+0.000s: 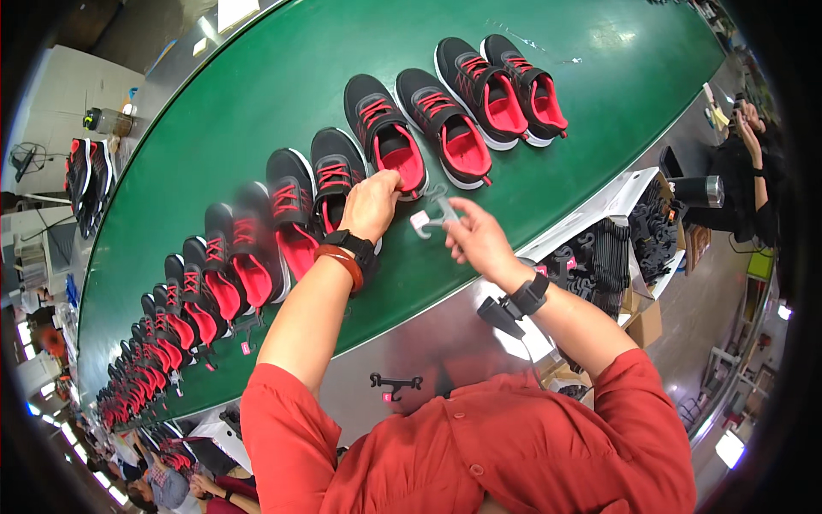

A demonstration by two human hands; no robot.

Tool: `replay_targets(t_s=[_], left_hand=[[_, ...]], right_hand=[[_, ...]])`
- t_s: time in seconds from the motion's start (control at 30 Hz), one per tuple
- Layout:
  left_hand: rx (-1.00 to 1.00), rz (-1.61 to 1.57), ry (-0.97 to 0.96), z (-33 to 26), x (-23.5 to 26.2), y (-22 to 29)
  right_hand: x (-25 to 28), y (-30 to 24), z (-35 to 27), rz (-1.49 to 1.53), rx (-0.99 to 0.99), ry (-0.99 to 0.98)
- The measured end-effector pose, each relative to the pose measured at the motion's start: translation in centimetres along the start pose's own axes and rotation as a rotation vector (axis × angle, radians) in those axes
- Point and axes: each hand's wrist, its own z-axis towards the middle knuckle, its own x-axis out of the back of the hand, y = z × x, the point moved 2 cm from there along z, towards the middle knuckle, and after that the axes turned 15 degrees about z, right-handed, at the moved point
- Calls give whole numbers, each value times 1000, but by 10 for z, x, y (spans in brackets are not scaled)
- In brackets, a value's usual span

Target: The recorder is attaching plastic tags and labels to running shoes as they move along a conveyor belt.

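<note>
Here, near the middle of the frame, the left hand (370, 204) is closed on the heel rim of a black shoe with a pink lining (336, 182), one of a long row of like shoes (214, 265) running from upper right to lower left along the green belt (257, 77). The right hand (478, 240), just right of centre, pinches a small clear plastic hanger (435, 212) between its fingertips, held above the belt and close beside the left hand. The hanger looks light, thin and stiff, likely slippery and easy to snap, so a hold at its middle bar suits it. The shoe looks soft and light; its firm heel gives the best grip. Black hangers (599, 261) fill a box at the right.
</note>
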Motion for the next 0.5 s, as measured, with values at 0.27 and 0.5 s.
replay_targets(t_s=[0.27,0.5], left_hand=[[-22,3,-6,-3,-1,3],[-29,-6,4,-6,-3,2]], right_hand=[[-15,13,-2,71,23,-1],[-13,25,0,124,5,38]])
